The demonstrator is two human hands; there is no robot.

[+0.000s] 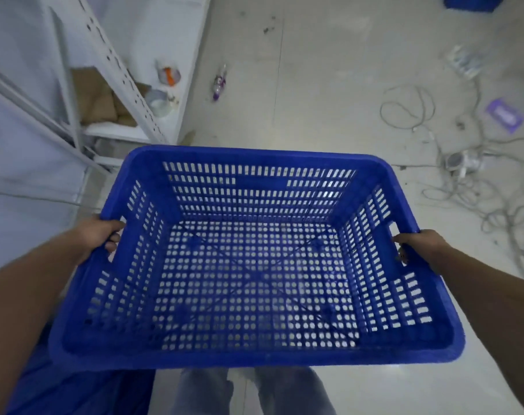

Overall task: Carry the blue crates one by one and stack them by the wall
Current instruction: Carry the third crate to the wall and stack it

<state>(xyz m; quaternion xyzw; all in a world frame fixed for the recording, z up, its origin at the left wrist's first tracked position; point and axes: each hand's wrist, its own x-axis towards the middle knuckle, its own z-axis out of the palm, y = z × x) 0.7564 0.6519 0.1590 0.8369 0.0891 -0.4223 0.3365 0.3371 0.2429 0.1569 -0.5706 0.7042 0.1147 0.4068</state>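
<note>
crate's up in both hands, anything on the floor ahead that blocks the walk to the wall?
Partly. Both the left hand and right hand grip the crate. The floor straight ahead looks bare; loose cables sprawl to the right, and a bottle lies beside the shelf. The stacking spot isn't visible.

Both forearms are bare, with no sleeves reaching the left hand (100, 235) or the right hand (419, 245). Below, the legs wear faded light-blue jeans (254, 390).
</note>
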